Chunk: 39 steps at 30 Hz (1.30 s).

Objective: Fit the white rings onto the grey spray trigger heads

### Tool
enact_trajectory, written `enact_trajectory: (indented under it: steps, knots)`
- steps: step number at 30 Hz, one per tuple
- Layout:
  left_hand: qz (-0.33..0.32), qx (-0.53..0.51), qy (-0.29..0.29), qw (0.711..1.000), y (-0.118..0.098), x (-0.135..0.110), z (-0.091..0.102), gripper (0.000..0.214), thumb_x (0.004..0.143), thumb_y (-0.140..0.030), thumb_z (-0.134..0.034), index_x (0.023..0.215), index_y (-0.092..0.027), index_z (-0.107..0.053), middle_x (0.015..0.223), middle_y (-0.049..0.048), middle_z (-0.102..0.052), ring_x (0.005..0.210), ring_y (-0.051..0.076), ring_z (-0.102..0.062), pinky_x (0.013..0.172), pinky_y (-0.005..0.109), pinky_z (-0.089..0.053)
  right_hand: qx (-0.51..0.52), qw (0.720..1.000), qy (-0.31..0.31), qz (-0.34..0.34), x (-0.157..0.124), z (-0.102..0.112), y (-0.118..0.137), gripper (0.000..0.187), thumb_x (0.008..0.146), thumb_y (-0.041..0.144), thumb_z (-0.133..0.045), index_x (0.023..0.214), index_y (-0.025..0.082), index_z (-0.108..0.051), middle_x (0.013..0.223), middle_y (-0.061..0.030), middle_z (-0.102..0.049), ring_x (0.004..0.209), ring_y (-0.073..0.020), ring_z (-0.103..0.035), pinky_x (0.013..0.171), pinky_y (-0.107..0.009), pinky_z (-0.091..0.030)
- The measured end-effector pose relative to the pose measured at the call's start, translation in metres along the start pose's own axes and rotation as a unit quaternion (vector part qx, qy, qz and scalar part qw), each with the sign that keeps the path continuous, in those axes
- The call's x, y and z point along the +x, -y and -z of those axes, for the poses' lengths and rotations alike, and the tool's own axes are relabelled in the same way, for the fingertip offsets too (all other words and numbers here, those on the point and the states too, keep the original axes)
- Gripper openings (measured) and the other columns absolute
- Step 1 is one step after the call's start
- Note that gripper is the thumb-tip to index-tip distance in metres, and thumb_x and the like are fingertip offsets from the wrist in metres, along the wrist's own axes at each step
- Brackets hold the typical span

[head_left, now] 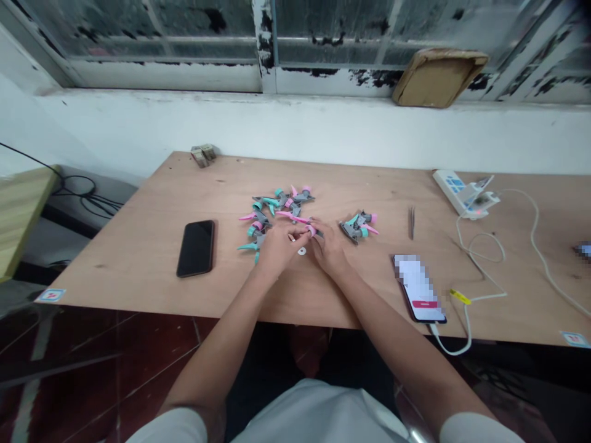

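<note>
Above the middle of the table, a grey spray trigger head with a pink trigger and pink collar is held between both hands. My left hand is closed, its fingertips at the pink collar; a small white piece shows by its fingers. My right hand is closed around the other side of the head, and its fingers hide part of the grey body. On the wood just below the fingertips lies a small white washer. Several more trigger heads, in grey with pink or teal parts, lie beyond and beside my left hand.
Right of my hands is a small group of trigger heads. Tweezers lie farther right. A dark phone is at left; a lit phone charges at right by a power strip with white cables. A cardboard tray leans on the sill.
</note>
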<state>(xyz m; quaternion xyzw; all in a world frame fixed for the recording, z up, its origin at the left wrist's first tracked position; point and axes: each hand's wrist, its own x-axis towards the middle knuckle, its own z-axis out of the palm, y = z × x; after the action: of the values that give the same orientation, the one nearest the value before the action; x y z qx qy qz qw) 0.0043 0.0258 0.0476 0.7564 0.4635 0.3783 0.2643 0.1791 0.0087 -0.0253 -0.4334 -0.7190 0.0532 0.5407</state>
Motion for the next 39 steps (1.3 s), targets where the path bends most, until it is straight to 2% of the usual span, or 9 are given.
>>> enact_trajectory:
  steps: [5, 14, 19, 23, 26, 28, 31, 34, 39]
  knots:
    - [0.0, -0.004, -0.01, 1.0, 0.003, -0.002, 0.0, 0.014, 0.088, -0.035, -0.078, 0.097, -0.029, -0.087, 0.077, 0.0021, -0.08, 0.061, 0.017, -0.065, 0.061, 0.028, -0.047, -0.009, 1.0, 0.0, 0.0, 0.0, 0.0, -0.001, 0.033, 0.108, 0.035, -0.047, 0.137, 0.022, -0.056, 0.135, -0.0185, -0.069, 0.14, -0.0282, -0.061, 0.117, -0.057, -0.053]
    - [-0.018, 0.017, 0.012, 1.0, -0.001, 0.002, -0.006, 0.013, 0.091, -0.031, -0.074, 0.092, -0.028, -0.086, 0.085, 0.002, -0.081, 0.065, 0.017, -0.068, 0.064, 0.028, -0.048, 0.015, 1.0, -0.002, 0.021, -0.002, -0.002, -0.002, 0.032, 0.107, 0.032, -0.049, 0.137, 0.022, -0.056, 0.134, -0.0172, -0.069, 0.14, -0.0272, -0.061, 0.117, -0.055, -0.052]
    - [-0.004, 0.017, -0.031, 0.999, 0.006, 0.004, -0.007, 0.017, 0.092, -0.031, -0.074, 0.103, -0.025, -0.085, 0.092, 0.0051, -0.081, 0.069, 0.018, -0.068, 0.069, 0.03, -0.052, -0.056, 0.997, -0.023, -0.041, -0.002, 0.002, -0.012, 0.03, 0.105, 0.027, -0.049, 0.131, 0.021, -0.061, 0.132, -0.0169, -0.07, 0.14, -0.0294, -0.059, 0.118, -0.058, -0.049]
    - [0.022, 0.032, -0.107, 0.993, 0.028, 0.029, 0.024, 0.022, 0.095, -0.028, -0.068, 0.111, -0.022, -0.083, 0.107, 0.0087, -0.079, 0.081, 0.02, -0.07, 0.081, 0.032, -0.055, -0.185, 0.973, -0.034, -0.135, -0.001, 0.005, -0.022, 0.043, 0.097, 0.009, -0.041, 0.133, 0.017, -0.064, 0.148, -0.021, -0.059, 0.154, -0.0354, -0.041, 0.123, -0.071, -0.033]
    - [0.01, 0.145, -0.047, 0.988, 0.047, 0.056, 0.048, 0.024, 0.092, -0.019, -0.067, 0.109, -0.021, -0.084, 0.107, 0.0106, -0.076, 0.099, 0.025, -0.068, 0.098, 0.037, -0.053, -0.227, 0.963, 0.012, -0.145, 0.0, 0.003, -0.017, 0.052, 0.093, 0.008, -0.046, 0.141, 0.016, -0.062, 0.162, -0.0205, -0.046, 0.16, -0.0398, -0.026, 0.124, -0.078, -0.02]
    - [0.025, 0.232, 0.011, 0.972, 0.054, 0.071, 0.055, 0.027, 0.094, -0.022, -0.064, 0.114, -0.023, -0.083, 0.116, 0.0122, -0.072, 0.113, 0.028, -0.064, 0.106, 0.041, -0.049, -0.193, 0.975, 0.068, -0.089, 0.001, 0.0, -0.008, 0.046, 0.094, 0.014, -0.053, 0.138, 0.016, -0.066, 0.162, -0.0193, -0.046, 0.159, -0.0386, -0.028, 0.127, -0.072, -0.022]
    - [0.046, 0.325, 0.057, 0.943, 0.06, 0.084, 0.051, 0.031, 0.096, -0.033, -0.063, 0.119, -0.026, -0.082, 0.131, 0.0156, -0.064, 0.125, 0.035, -0.055, 0.111, 0.049, -0.045, -0.122, 0.981, 0.149, -0.008, 0.002, -0.007, 0.008, 0.034, 0.099, 0.03, -0.059, 0.129, 0.02, -0.072, 0.156, -0.0166, -0.055, 0.154, -0.0354, -0.038, 0.127, -0.063, -0.033]
    - [0.043, 0.365, 0.075, 0.927, 0.063, 0.086, 0.04, 0.036, 0.097, -0.035, -0.06, 0.125, -0.026, -0.08, 0.137, 0.0189, -0.058, 0.13, 0.041, -0.048, 0.11, 0.055, -0.043, -0.109, 0.973, 0.202, 0.021, 0.002, -0.015, 0.014, 0.04, 0.102, 0.04, -0.059, 0.137, 0.023, -0.07, 0.16, -0.0159, -0.052, 0.152, -0.0361, -0.041, 0.125, -0.063, -0.036]
    - [0.017, 0.374, 0.057, 0.926, 0.068, 0.087, 0.031, 0.032, 0.095, -0.036, -0.061, 0.115, -0.026, -0.084, 0.135, 0.0192, -0.059, 0.129, 0.042, -0.047, 0.109, 0.058, -0.038, -0.089, 0.976, 0.201, 0.004, -0.001, -0.028, 0.001, 0.032, 0.103, 0.037, -0.058, 0.123, 0.023, -0.079, 0.142, -0.0156, -0.065, 0.142, -0.0338, -0.052, 0.12, -0.057, -0.045]
